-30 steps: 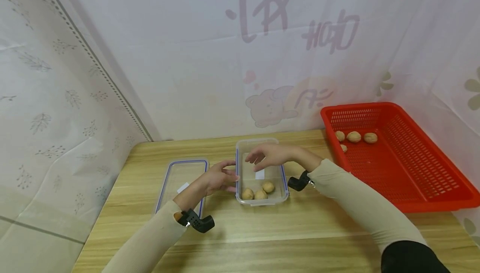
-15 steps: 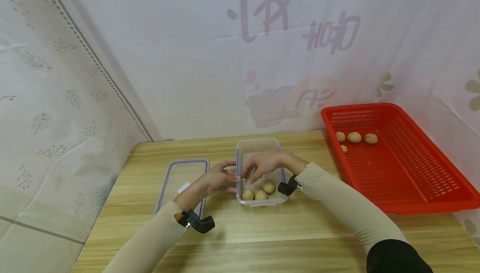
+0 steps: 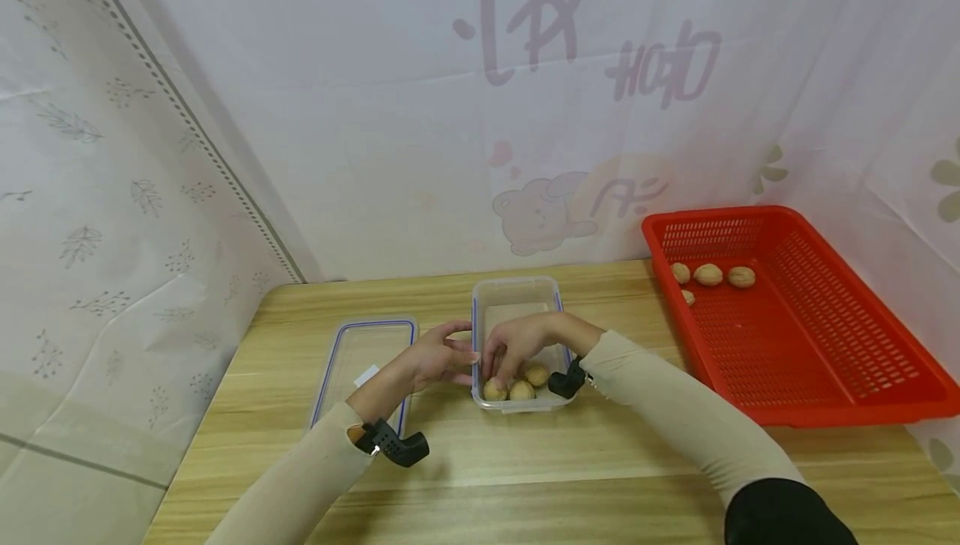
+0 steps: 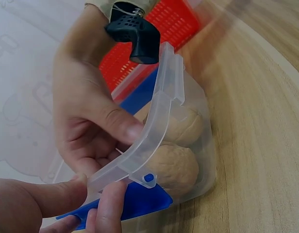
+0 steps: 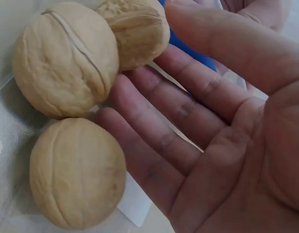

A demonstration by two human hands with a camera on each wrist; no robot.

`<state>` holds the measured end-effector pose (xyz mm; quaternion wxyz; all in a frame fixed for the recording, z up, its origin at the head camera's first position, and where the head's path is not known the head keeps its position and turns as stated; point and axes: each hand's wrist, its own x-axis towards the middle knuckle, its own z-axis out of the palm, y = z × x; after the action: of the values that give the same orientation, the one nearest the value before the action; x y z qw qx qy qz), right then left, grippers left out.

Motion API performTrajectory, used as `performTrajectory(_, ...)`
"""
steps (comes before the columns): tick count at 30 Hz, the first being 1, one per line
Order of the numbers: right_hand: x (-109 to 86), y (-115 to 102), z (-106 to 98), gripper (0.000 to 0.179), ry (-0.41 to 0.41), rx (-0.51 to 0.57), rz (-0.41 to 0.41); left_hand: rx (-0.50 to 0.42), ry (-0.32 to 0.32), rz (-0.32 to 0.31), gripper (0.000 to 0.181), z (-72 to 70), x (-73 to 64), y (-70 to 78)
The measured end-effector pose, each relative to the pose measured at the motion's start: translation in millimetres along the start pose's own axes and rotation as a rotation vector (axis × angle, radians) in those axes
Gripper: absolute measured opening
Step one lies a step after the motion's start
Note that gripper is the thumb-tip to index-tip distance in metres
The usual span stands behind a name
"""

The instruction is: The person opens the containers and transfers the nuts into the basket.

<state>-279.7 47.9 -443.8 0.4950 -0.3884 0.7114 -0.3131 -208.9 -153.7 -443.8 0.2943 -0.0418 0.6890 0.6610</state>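
A clear plastic food box [image 3: 517, 282] with blue latches stands on the wooden table, with three walnuts at its near end. My left hand [image 3: 438, 355] holds the box's left side, thumb at the rim and fingers by the blue latch [image 4: 144, 203]. Inside the box, my right hand [image 3: 521, 341] pinches the left walnut [image 5: 137, 34] between thumb and fingertips. Beside it lie a middle walnut [image 5: 67, 58] and a right walnut [image 3: 537, 374]. The left wrist view partly hides the walnuts behind the box wall.
A clear lid [image 3: 367, 337] with a blue seal lies at the left, partly under my left forearm. At the right stands a red basket [image 3: 810, 345] with several walnuts [image 3: 708, 274] in its far left corner. A patterned curtain [image 3: 390, 153] hangs behind the table.
My right hand has moved down and toward me inside the box, from above its middle to the left walnut. My left hand stays at the box's side.
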Motion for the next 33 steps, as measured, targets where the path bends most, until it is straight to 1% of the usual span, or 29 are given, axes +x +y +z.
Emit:
performTrajectory(7,2.4,1.3,1.7,0.031,-0.056,-0.004,0.008,0.008,0.009,-0.005,0.069,0.3,-0.7,1.6)
performTrajectory(12,3.9,1.8,3.2,0.032,-0.077,-0.002,0.030,0.007,0.002,0.002,0.068,0.3,-1.5,1.4)
performTrajectory(18,4.1,0.3,5.3,0.031,-0.063,-0.029,0.053,-0.003,0.000,-0.011,0.069,0.6,-1.0,0.8)
performTrajectory(22,4.7,0.9,6.0,0.029,-0.042,-0.042,0.059,-0.001,-0.002,-0.006,0.068,0.6,-0.3,0.9)
performTrajectory(33,3.5,2.3,3.6,0.026,-0.020,-0.069,0.035,0.003,-0.001,0.002,0.069,1.3,0.1,0.6)
